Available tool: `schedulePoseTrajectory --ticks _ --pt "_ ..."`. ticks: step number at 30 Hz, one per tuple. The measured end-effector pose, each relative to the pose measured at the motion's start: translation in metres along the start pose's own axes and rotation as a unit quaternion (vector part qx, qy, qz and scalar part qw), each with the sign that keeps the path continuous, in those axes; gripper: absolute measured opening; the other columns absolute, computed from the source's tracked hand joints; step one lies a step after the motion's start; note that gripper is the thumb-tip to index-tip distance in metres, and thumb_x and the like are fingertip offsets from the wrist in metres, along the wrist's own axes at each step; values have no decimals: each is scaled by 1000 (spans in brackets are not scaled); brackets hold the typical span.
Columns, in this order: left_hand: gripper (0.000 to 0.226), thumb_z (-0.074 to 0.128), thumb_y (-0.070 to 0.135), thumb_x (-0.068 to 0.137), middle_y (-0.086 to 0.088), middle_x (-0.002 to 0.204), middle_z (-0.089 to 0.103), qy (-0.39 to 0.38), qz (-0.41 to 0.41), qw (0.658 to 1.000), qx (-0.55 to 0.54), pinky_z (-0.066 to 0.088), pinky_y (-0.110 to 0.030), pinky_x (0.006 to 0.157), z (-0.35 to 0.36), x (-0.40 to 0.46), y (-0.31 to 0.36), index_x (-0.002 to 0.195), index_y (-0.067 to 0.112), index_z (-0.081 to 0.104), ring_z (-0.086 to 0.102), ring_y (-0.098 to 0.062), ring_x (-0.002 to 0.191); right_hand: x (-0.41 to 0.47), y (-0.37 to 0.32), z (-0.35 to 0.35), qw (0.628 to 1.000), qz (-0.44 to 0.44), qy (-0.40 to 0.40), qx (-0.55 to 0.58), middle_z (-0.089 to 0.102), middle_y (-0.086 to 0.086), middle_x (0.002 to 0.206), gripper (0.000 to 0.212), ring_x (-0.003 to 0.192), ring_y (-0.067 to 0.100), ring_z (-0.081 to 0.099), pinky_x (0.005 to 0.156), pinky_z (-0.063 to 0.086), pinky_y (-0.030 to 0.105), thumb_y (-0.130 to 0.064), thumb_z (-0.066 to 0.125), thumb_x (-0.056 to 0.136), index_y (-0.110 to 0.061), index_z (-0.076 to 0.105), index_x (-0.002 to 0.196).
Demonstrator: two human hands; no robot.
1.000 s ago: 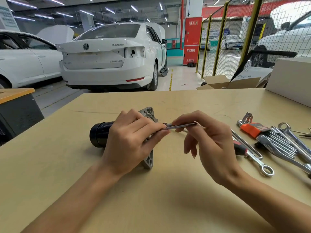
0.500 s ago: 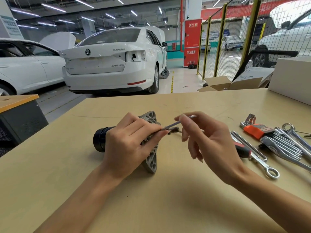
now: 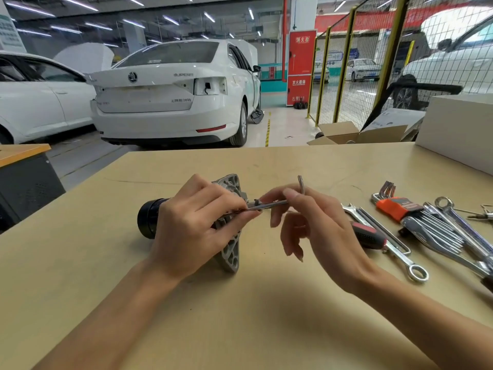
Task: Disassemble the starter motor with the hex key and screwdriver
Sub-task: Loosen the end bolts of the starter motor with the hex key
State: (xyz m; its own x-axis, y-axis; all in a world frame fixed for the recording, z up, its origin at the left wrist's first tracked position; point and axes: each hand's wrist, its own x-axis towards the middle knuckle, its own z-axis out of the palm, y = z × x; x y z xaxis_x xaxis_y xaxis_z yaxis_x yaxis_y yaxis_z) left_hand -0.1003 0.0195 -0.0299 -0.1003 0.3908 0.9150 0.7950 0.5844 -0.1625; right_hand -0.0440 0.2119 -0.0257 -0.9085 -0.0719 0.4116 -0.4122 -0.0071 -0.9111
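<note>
Swung upward since half a second ago: short leg of the hex key (image 3: pixel 301 184), now pointing up behind the right hand (image 3: pixel 317 231), long shaft level and running left into the starter motor (image 3: pixel 229 231). Right thumb and forefinger pinched on the shaft, other fingers hanging loosely curled. Left hand (image 3: pixel 194 225) wrapped over the motor's middle, fingertips pressing the shaft against the housing; black cylinder end poking out left of that hand, grey ribbed flange standing on edge on the tan table (image 3: pixel 80 263). Just right of the motor: red-and-black screwdriver (image 3: pixel 369 235), partly hidden behind the right hand, touching a ring spanner (image 3: pixel 408 265). Farther right, a hex key set in an orange holder (image 3: pixel 394 208), print on it too small to read, among more chrome spanners. Beyond the motor, "SUPERB" lettering on the boot of a white car (image 3: pixel 170 97); red cabinet (image 3: pixel 301 68) with white Chinese characters. Bare tabletop left of and nearer than the motor; far table edge well behind it, white box (image 3: pixel 458 126) at the far right corner.
</note>
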Motion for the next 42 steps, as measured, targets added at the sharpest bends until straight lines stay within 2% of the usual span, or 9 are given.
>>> schedulePoseTrajectory --ticks 4,8,11,13,14,18,28,34,42 --pt "49 57 51 95 -9 92 66 -10 -123 992 -18 44 -30 71 -17 1 -24 94 5 73 57 -23 82 2 4 1 1000 -17 7 -3 63 2 74 38 59 19 58 51 46 26 -33 40 101 -10 70 96" --pt "49 47 57 89 8 91 69 -141 -231 962 -17 40 -37 84 -31 -9 -47 96 15 73 60 -18 89 3 8 1 997 -38 19 -59 66 6 72 43 64 17 60 58 48 25 -38 39 100 -7 66 90" --pt "48 53 64 81 13 97 71 -267 -325 892 -168 46 -32 85 -35 -11 -54 104 27 72 62 -9 95 3 9 1 994 -55 26 -95 63 4 64 45 59 13 58 56 44 21 -42 41 99 -12 59 71" --pt "44 65 59 75 10 103 73 -290 -362 843 -274 50 -20 82 -40 -10 -59 108 31 72 66 -8 98 3 10 1 993 -58 33 -99 61 2 60 45 57 13 56 56 43 20 -43 42 98 -14 56 66" --pt "44 71 55 71 9 104 74 -277 -367 835 -301 50 -16 82 -42 -10 -63 108 30 73 67 -8 99 3 10 2 993 -58 39 -98 60 2 59 45 56 13 56 55 42 20 -44 43 97 -13 55 66" --pt "45 81 45 64 4 103 75 -239 -365 836 -332 52 -17 82 -44 -13 -68 105 27 75 70 -12 98 2 11 3 994 -54 52 -84 61 4 58 46 55 14 56 53 43 24 -44 44 95 -9 56 67" --pt "46 78 49 68 5 104 74 -233 -361 843 -324 50 -15 83 -38 -17 -64 107 26 72 69 -12 99 4 9 1 987 -75 141 -31 59 8 53 49 49 17 54 47 41 24 -42 49 92 -6 57 59" --pt "41 76 48 70 3 105 73 -249 -364 829 -344 50 -17 83 -42 -14 -64 107 31 71 68 -15 100 3 13 5 996 -39 81 -19 70 14 67 47 64 26 69 56 53 28 -42 47 94 -6 68 71" --pt "43 76 44 68 1 104 73 -240 -366 824 -359 50 -14 81 -42 -14 -63 107 25 72 69 -14 99 1 17 5 996 -41 58 -55 69 10 68 43 68 28 66 63 53 30 -25 43 105 -9 65 72"
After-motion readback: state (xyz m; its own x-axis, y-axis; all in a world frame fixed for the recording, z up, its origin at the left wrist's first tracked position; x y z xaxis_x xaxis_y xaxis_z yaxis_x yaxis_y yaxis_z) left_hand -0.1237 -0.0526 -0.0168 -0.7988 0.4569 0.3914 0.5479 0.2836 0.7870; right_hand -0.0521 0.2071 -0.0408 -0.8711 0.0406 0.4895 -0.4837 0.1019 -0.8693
